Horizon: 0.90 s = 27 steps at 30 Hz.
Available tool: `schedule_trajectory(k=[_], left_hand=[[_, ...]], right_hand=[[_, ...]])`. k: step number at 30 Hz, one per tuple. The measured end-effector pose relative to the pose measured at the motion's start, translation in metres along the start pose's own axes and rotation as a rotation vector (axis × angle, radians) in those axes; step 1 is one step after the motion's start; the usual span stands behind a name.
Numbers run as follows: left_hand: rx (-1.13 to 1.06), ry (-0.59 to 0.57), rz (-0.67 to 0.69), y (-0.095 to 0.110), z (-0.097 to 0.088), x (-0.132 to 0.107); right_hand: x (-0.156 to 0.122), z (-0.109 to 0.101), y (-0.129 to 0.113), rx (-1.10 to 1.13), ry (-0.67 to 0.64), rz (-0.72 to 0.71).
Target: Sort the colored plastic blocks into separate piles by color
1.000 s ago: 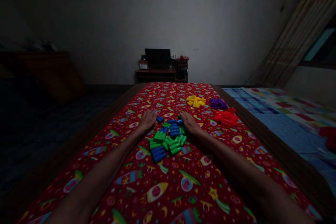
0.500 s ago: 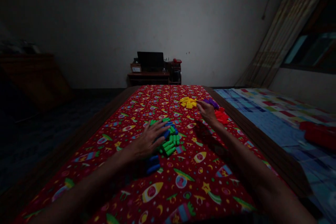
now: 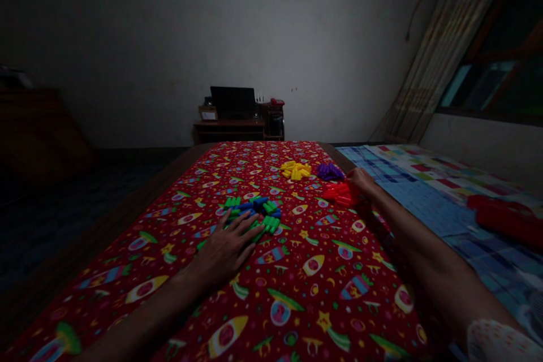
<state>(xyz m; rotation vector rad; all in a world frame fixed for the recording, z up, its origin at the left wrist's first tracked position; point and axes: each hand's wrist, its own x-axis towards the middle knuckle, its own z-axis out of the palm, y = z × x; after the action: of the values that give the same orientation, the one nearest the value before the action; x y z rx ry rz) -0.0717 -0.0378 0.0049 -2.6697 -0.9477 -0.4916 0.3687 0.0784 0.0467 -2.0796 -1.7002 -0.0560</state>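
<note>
My left hand (image 3: 229, 243) lies with fingers spread over a mixed pile of green plastic pieces (image 3: 271, 224) and blue plastic pieces (image 3: 246, 206). Its palm and fingers hide part of that pile. At the right edge of the cloth, my right hand (image 3: 361, 182) is closed, fingertips at the heap of red plastic pieces (image 3: 340, 194). What sits between those fingertips cannot be made out. Just beyond is a heap of purple plastic pieces (image 3: 330, 171), with yellow plastic pieces (image 3: 296, 169) to its left.
A red patterned cloth (image 3: 292, 271) covers the long table. On the right is a bed with blue checked bedding (image 3: 428, 198) and a red bag (image 3: 509, 220). Against the far wall stands a desk (image 3: 229, 130) with a dark monitor (image 3: 233, 102).
My right hand has moved from beside the yellow pieces to the red heap, nearer and to the right. My left hand has drawn back a little over the green and blue pile. The view has shifted slightly.
</note>
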Motion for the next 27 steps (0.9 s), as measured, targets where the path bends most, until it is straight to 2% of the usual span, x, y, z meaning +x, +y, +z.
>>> schedule_trajectory(k=[2, 5, 10, 13, 18, 23, 27], left_hand=[[-0.002, 0.006, -0.048, -0.005, 0.002, -0.001], [-0.019, 0.01, -0.084, -0.006, 0.004, -0.003], [-0.055, 0.02, -0.095, -0.004, 0.005, -0.004], [-0.071, 0.028, -0.101, -0.004, 0.005, -0.003], [-0.081, 0.041, -0.096, -0.004, 0.006, -0.003], [-0.064, 0.024, -0.092, -0.004, 0.006, -0.003], [-0.074, 0.032, -0.094, -0.004, 0.007, -0.004]], right_hand=[[0.001, -0.002, 0.0, -0.036, -0.015, 0.041], [-0.004, -0.012, 0.0, -0.044, 0.039, 0.039], [-0.028, -0.03, 0.003, 0.137, 0.159, -0.085], [-0.039, -0.034, 0.007, 0.295, 0.119, -0.099], [-0.041, -0.024, 0.008, 0.484, -0.077, -0.108], [-0.051, -0.009, -0.001, 0.542, -0.038, -0.123], [-0.064, -0.004, 0.002, 0.464, 0.022, -0.116]])
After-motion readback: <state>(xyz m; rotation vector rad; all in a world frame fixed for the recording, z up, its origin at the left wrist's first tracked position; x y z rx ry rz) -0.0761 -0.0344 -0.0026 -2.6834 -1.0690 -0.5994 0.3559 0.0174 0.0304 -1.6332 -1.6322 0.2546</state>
